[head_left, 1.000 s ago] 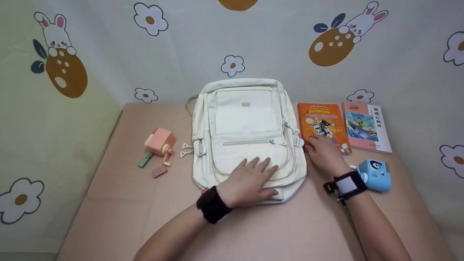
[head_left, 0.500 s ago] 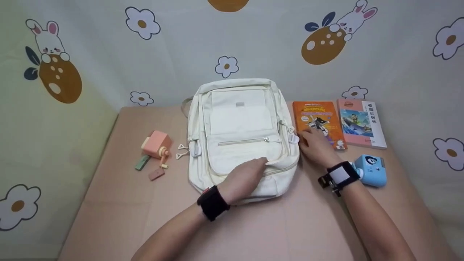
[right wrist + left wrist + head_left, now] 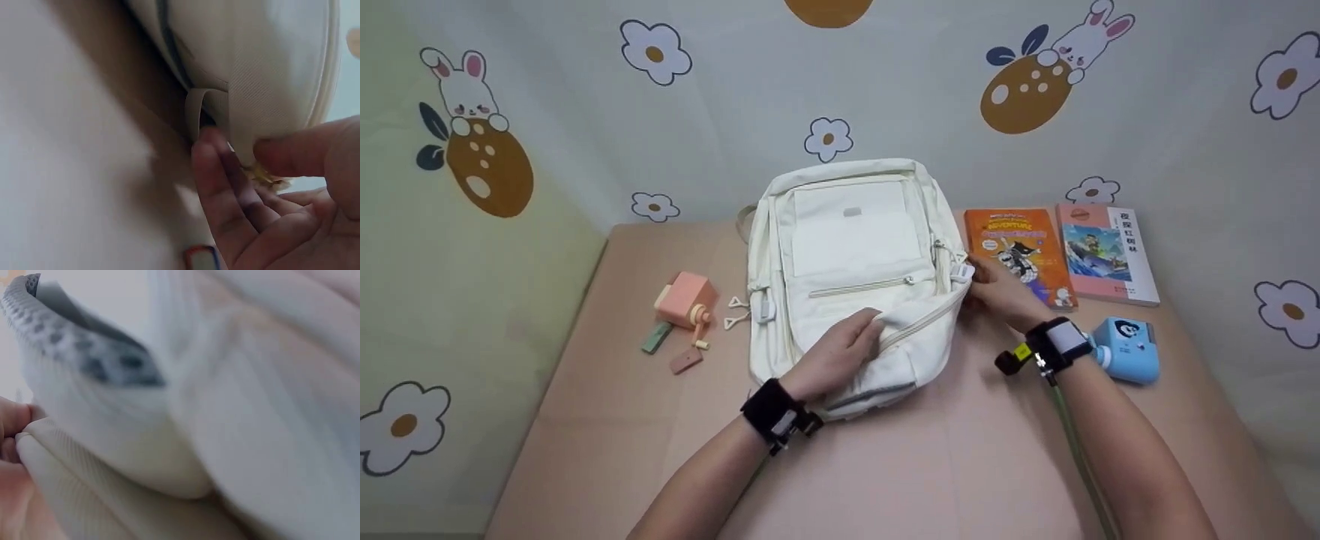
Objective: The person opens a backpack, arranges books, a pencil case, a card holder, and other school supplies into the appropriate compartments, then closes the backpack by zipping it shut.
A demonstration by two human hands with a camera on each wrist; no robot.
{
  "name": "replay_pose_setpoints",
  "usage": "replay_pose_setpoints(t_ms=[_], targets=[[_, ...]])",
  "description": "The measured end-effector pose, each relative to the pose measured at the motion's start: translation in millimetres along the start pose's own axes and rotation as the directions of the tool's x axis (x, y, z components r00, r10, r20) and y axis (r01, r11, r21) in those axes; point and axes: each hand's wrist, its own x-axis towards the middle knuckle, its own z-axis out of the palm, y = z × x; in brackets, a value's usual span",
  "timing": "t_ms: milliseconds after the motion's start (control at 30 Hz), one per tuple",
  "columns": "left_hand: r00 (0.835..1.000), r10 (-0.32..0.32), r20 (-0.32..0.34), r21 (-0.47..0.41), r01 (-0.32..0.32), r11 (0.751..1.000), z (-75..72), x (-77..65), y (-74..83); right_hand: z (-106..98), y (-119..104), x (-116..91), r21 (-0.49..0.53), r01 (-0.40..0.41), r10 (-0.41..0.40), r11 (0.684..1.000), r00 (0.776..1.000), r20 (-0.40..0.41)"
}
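Note:
A cream backpack lies front up on the table, its lower right part lifted and creased. My left hand pinches the fabric of its front pocket, below the short horizontal zipper. In the left wrist view, fingers hold a ribbed fold of cream cloth; a grey mesh edge shows above. My right hand is at the bag's right side, just below the white buckle. In the right wrist view, thumb and fingers close round a small yellowish part at the bag's edge, mostly hidden; a fabric loop is beside the fingertips.
Right of the bag lie an orange book and a pink-and-white book. A blue crank pencil sharpener sits by the right wrist. On the left are a pink crank sharpener, a green eraser and a pink eraser.
My left hand has gone from lying flat on the bag to pinching its front fabric, pulling it leftward. The right hand has moved slightly up along the bag's side, and the bag's right side has lifted.

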Motion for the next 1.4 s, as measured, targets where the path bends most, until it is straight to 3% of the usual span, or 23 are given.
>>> replay_pose_setpoints(t_ms=[267, 500, 667, 800, 933, 1033, 1167, 1267, 1400], targets=[[1.0, 0.0, 0.015, 0.033, 0.0, 0.999, -3.9, 0.0, -0.8, 0.5, 7.9, 15.3, 0.23, -0.059, 0.061, 0.971, 0.998, 0.0], [1.0, -0.007, 0.019, -0.009, 0.007, 1.0, -5.1, -1.9, -2.0, 6.9, 12.7, 24.7, 0.505, -0.081, 0.1, 0.86, 0.995, -0.011], [1.0, -0.01, 0.008, -0.011, 0.01, 1.0, -6.7, -3.6, -2.5, 14.6, 9.9, 23.7, 0.569, -0.154, 0.232, 0.808, 0.971, -0.067], [1.0, -0.01, 0.013, -0.012, 0.01, 1.0, -7.5, -5.1, -2.5, 19.1, 5.5, 23.3, 0.601, -0.188, 0.284, 0.777, 0.956, -0.068], [0.999, -0.008, 0.04, -0.025, 0.009, 1.0, -5.8, -6.2, -1.7, 22.0, 2.0, 23.9, 0.588, -0.207, 0.314, 0.782, 0.946, -0.085], [0.998, -0.006, 0.06, 0.012, 0.005, 1.0, -2.7, -6.2, -0.5, 23.0, -1.2, 20.8, 0.501, -0.214, 0.323, 0.839, 0.936, -0.141], [0.996, 0.009, 0.086, 0.126, -0.02, 0.992, 3.1, -5.0, 1.9, 18.2, -7.0, 9.2, 0.34, -0.185, 0.255, 0.922, 0.951, -0.174], [0.992, 0.02, 0.126, 0.206, -0.046, 0.977, 7.8, -2.1, 3.4, 9.1, -14.6, -4.4, 0.314, -0.174, 0.218, 0.933, 0.969, -0.113], [0.976, 0.034, 0.213, 0.322, -0.103, 0.941, 12.7, 5.2, 6.9, -1.2, -30.6, -21.4, 0.278, -0.21, 0.218, 0.937, 0.976, 0.001]])
